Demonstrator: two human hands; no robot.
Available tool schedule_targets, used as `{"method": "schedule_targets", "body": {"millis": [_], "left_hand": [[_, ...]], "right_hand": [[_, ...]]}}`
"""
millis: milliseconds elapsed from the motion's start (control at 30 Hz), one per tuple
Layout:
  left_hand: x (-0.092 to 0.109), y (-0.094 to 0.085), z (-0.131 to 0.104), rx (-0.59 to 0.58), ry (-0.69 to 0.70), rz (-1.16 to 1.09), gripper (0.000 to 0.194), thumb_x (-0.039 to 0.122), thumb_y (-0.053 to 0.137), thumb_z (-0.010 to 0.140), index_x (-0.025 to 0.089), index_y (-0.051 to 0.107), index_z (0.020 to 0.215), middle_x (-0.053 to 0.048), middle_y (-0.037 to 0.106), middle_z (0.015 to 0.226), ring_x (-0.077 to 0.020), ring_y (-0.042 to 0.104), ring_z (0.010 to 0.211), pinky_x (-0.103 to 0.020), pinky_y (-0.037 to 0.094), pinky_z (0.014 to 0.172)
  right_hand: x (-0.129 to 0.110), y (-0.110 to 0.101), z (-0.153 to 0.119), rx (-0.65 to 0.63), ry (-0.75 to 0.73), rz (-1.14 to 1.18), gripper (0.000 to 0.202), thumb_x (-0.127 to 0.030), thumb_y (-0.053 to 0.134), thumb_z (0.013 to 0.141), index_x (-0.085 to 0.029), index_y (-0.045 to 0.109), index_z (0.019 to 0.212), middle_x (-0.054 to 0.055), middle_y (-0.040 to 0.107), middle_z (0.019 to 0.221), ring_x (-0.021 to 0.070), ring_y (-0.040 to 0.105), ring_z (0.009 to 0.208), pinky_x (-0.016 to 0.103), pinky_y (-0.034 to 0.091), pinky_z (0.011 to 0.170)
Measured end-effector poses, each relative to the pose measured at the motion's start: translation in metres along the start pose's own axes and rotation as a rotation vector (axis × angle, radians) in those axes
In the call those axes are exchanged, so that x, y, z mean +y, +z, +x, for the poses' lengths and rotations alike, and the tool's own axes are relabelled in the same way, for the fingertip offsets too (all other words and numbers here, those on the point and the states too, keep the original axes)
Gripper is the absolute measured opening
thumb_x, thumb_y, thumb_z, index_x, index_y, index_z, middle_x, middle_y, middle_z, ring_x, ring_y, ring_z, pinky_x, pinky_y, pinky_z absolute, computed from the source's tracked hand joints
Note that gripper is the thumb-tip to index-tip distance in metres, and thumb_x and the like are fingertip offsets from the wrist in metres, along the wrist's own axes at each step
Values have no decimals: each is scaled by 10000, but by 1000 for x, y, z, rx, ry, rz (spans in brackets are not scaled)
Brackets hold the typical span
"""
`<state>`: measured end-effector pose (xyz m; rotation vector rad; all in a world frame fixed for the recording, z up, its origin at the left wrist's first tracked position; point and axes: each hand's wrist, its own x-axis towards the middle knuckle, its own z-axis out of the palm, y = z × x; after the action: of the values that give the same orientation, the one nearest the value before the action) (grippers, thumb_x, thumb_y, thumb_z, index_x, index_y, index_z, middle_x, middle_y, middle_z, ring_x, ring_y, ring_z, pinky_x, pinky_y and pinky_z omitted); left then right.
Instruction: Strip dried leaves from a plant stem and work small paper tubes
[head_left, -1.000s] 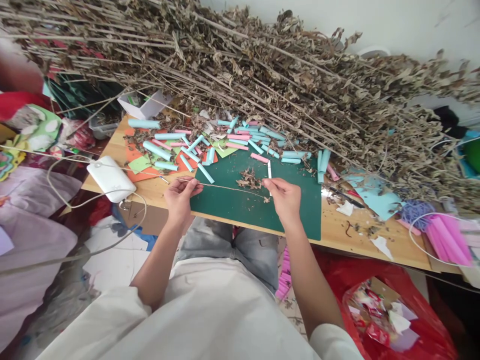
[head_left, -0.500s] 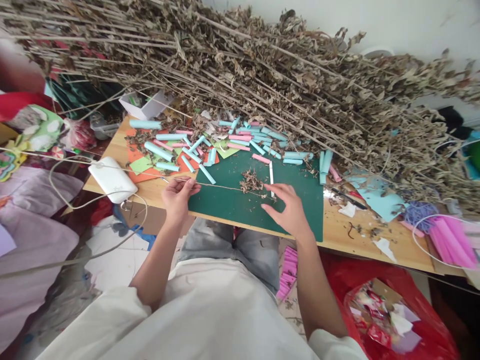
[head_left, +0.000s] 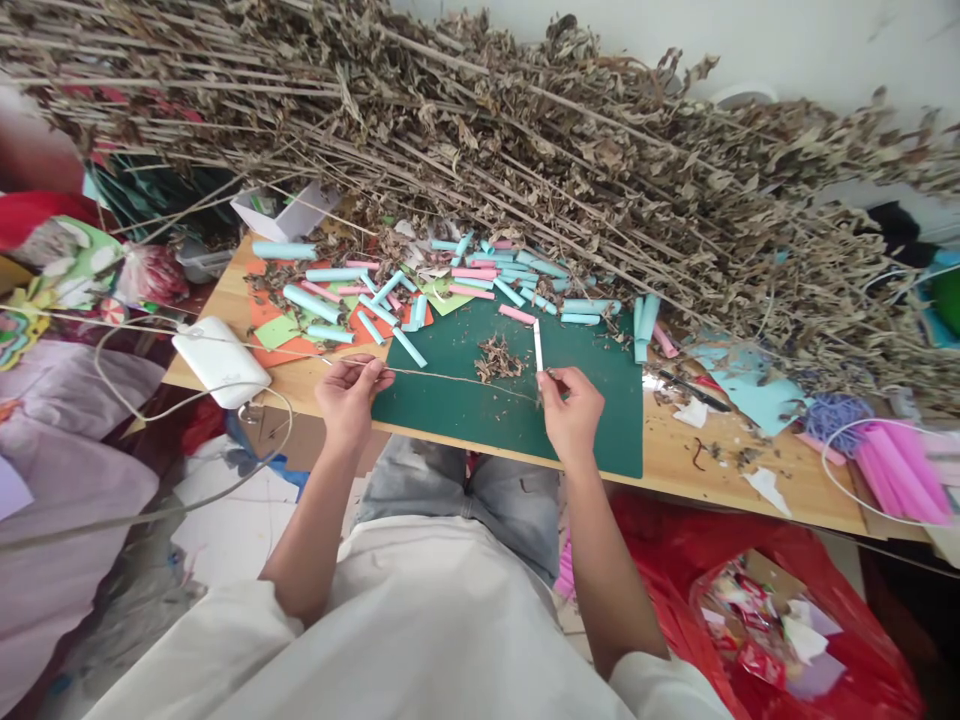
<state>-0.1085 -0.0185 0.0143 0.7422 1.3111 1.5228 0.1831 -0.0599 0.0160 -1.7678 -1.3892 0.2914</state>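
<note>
Two bare hands were in my head view, both above the near part of a green mat (head_left: 450, 415) on the wooden table (head_left: 731, 455). With the left hand (head_left: 351, 395), I had a narrow pinch, thumb against fingers, on a thin dry stem (head_left: 465, 378). It ran across the mat towards the right hand (head_left: 571, 412) and trailed leftward past the left hand as well. The right hand was also pinched narrow, its fingertips on the near end of a white strip (head_left: 538, 345). The stem's right end came close to those fingertips; I could not tell whether they touched it.

Just beyond the stem, a small heap of dry leaf bits (head_left: 499, 360) lay on the mat, left of the white strip. A pink paper roll (head_left: 517, 314) sat by the strip's far end. Many light blue rolls (head_left: 337, 274) and more pink ones were scattered along the far side, some over an orange sheet (head_left: 296, 351).

Behind them I saw a large mass of dried stalks (head_left: 525, 140) stretching across the view. A white power bank (head_left: 221, 360) lay at the table's left end. To the right of the mat were a dark cutter (head_left: 697, 392), a torn light blue sheet (head_left: 754, 385) and a tangle of violet yarn (head_left: 836, 422). Below the table's right side, a red bag (head_left: 652, 545) held wrappers and paper scraps.
</note>
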Motion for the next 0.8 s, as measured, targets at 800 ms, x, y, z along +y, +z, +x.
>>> {"method": "schedule_targets", "body": {"millis": [800], "left_hand": [[-6, -4, 11, 22, -4, -37, 309, 327, 834, 642, 147, 643, 807, -12, 672, 706, -107, 664, 615, -211, 569, 583]], "right_hand": [[4, -25, -6, -286, -321, -122, 182, -270, 538, 937, -252, 716, 966, 46, 689, 1048, 229, 576, 985, 404, 505, 888]]}}
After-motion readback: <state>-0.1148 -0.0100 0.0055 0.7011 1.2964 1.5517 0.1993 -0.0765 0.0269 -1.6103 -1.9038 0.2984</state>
